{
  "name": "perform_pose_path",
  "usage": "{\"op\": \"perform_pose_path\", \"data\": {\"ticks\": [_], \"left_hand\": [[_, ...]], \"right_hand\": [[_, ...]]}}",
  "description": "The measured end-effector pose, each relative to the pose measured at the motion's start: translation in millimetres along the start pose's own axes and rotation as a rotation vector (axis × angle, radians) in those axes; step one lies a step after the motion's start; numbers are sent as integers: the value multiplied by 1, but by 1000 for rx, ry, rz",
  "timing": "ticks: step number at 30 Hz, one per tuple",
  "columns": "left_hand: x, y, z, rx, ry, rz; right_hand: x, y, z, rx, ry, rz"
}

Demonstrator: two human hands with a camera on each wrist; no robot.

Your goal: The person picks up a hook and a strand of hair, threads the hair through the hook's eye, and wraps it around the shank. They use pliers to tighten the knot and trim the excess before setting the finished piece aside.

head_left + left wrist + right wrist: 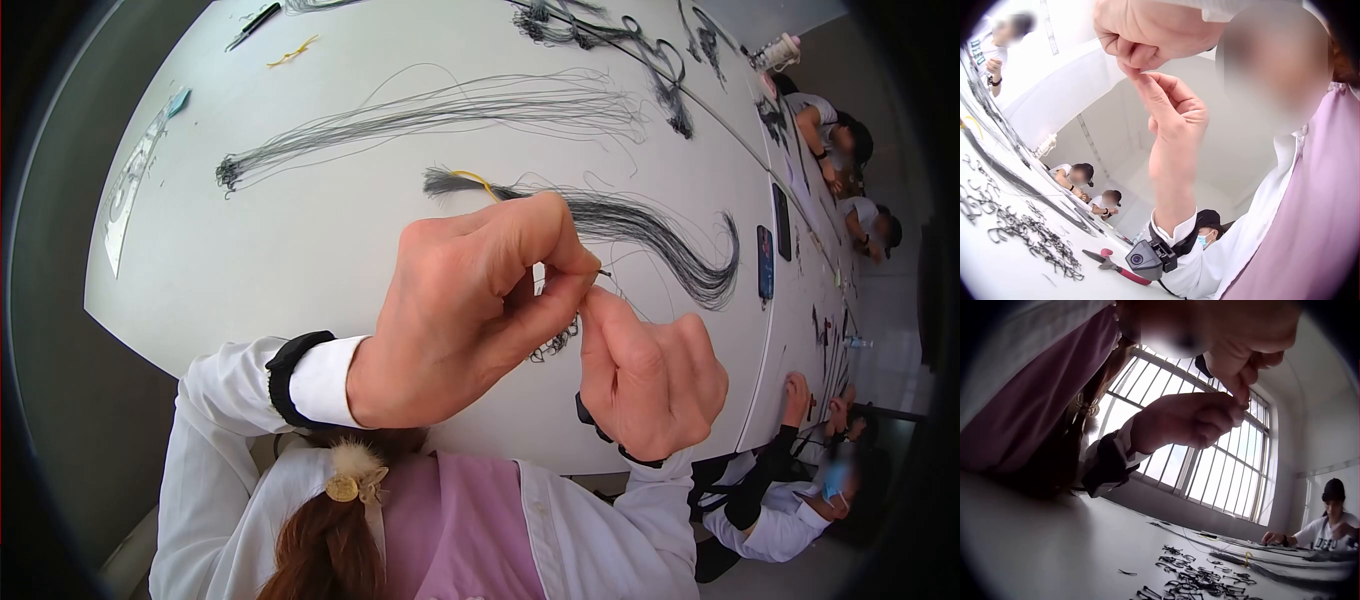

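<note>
Head view: a thin wire is pinched between the left hand and right hand, raised above the counter. Finished pieces lie beneath; uncut bundles at 12 o'clock suggest much work remains.

My white table carries two long bundles of thin dark wire: a loose one and a thicker one bound with a yellow tie. Small black bent pieces lie heaped beside red-handled pliers, with two phones near the far edge.
</note>
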State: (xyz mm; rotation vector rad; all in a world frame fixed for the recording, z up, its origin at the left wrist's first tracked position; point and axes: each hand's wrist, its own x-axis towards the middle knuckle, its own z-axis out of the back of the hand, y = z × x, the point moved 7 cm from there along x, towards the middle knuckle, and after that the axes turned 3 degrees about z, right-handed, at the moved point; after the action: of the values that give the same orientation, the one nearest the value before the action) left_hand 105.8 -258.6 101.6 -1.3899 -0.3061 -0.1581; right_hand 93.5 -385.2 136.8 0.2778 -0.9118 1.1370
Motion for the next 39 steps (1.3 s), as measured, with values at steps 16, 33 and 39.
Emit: {"op": "perform_pose_path", "data": {"ticks": [16, 33, 39], "left_hand": [[1, -5, -7, 20, 91, -72], [-1, -7, -5, -24, 66, -71], [-2, -10, -3, 14, 47, -154]], "right_hand": [[3, -23, 5, 193, -48, -205], [-20, -49, -26, 1002, 133, -892], [-25, -47, -35, 1247, 170, -1014]]}}
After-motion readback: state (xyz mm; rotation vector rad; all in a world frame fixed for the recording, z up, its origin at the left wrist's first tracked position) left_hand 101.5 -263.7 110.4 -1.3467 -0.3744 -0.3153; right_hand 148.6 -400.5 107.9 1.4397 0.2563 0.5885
